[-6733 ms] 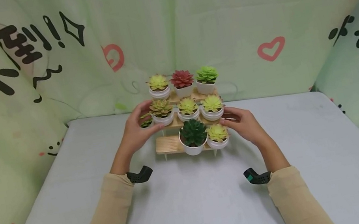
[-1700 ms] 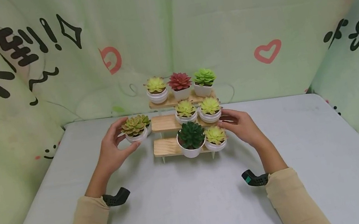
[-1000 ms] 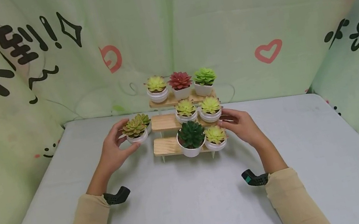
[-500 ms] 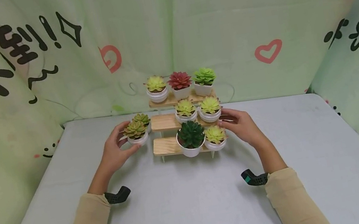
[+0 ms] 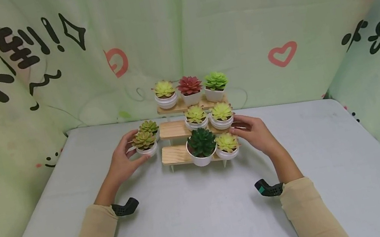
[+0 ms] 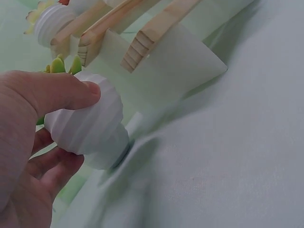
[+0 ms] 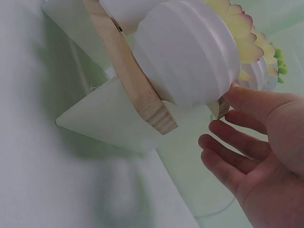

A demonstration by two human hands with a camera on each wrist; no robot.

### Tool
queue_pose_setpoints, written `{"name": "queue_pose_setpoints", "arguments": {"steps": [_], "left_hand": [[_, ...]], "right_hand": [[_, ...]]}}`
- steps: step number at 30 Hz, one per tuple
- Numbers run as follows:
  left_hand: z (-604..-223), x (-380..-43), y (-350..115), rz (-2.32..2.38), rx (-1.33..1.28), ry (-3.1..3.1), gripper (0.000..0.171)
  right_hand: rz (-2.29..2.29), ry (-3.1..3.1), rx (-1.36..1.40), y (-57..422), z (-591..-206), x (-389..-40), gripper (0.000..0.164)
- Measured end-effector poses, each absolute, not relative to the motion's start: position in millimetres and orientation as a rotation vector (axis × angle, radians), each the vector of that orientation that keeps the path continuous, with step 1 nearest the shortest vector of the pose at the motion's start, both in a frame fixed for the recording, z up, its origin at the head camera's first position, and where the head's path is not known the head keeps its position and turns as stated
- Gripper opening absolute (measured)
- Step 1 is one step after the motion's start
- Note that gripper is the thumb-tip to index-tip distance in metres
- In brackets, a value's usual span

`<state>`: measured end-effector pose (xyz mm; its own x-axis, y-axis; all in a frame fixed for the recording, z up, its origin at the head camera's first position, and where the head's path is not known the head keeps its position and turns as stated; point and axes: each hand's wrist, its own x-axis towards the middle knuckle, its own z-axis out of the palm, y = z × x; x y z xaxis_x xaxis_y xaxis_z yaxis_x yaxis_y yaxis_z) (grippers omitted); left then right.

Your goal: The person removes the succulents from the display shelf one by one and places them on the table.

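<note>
In the head view my left hand (image 5: 121, 162) grips a small white ribbed pot (image 6: 90, 114) with an olive-yellow succulent (image 5: 144, 139). It is just left of a three-step wooden plant stand (image 5: 173, 155). Right behind it is another potted green succulent (image 5: 149, 127). My right hand (image 5: 253, 130) is at the stand's right side, fingers loosely bent. In the right wrist view its thumb tip lies right at a white ribbed pot (image 7: 185, 52) with a yellow succulent, and its fingers are near a step's end.
The top step bears yellow, red (image 5: 190, 86) and bright green (image 5: 215, 81) succulents. Two yellow ones stand on the middle step, its left end bare. A dark green succulent (image 5: 201, 142) and a yellow one share the bottom step. A printed curtain (image 5: 236, 34) hangs behind the white table (image 5: 207, 217).
My left hand has taken the olive-yellow succulent off the middle step's left end, out to the left. Over the last second it has come slightly lower and right. My right hand stays put.
</note>
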<state>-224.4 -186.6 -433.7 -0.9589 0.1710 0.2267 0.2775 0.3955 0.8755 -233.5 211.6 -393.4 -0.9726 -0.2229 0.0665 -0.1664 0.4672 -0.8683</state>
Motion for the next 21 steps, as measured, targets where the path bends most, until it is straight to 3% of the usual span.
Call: {"name": "queue_pose_setpoints", "arguments": {"steps": [21], "left_hand": [[-441.3,-225.3,-187.6,-1.608,-0.449,-2.631,0.079]], "right_hand": [[-1.539,2.649,-0.354,211.1,-392.2,-233.0,0.056]]}}
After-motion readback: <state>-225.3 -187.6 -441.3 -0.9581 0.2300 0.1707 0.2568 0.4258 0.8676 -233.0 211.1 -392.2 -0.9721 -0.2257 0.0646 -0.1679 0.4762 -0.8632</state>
